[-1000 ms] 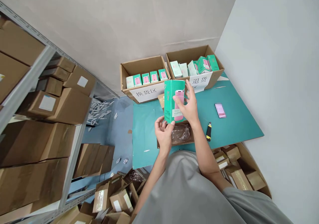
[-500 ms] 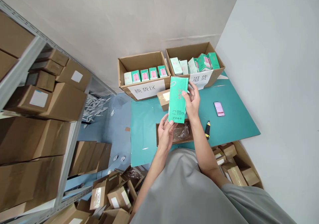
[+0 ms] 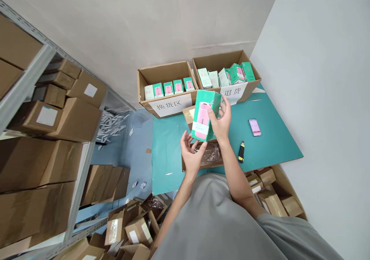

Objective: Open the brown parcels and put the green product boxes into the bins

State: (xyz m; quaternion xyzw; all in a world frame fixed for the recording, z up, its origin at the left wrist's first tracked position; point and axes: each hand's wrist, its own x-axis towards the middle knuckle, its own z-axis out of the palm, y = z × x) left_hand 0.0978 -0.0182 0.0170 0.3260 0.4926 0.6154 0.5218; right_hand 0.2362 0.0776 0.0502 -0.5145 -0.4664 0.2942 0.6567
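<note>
A green product box (image 3: pixel 202 117) with a picture of a pink device on its face is held up in front of me, slightly tilted. My right hand (image 3: pixel 221 123) grips its right side, thumb on the near edge and fingers behind. At the lower end, my left hand (image 3: pixel 193 154) is cupped, its thumb and fingers at the bottom corners. Beneath the hands lies an open cardboard carton (image 3: pixel 212 166) with clear plastic wrap (image 3: pixel 212 152) in it. Its raised flap with a white label (image 3: pixel 190 112) is partly hidden behind the product box.
Two cardboard bins, left (image 3: pixel 147 106) and right (image 3: pixel 251 88), hold similar boxes at the back of the green table (image 3: pixel 277 136). A yellow-black box cutter (image 3: pixel 241 152) and a phone (image 3: pixel 255 127) lie at right. Shelved cartons (image 3: pixel 46 115) stand left; more cartons (image 3: pixel 138 231) lie below.
The product box has been turned about its long axis, from a pink-picture corner view to a plain green printed side, then back to a pink-picture face. Both hands stay on it.
</note>
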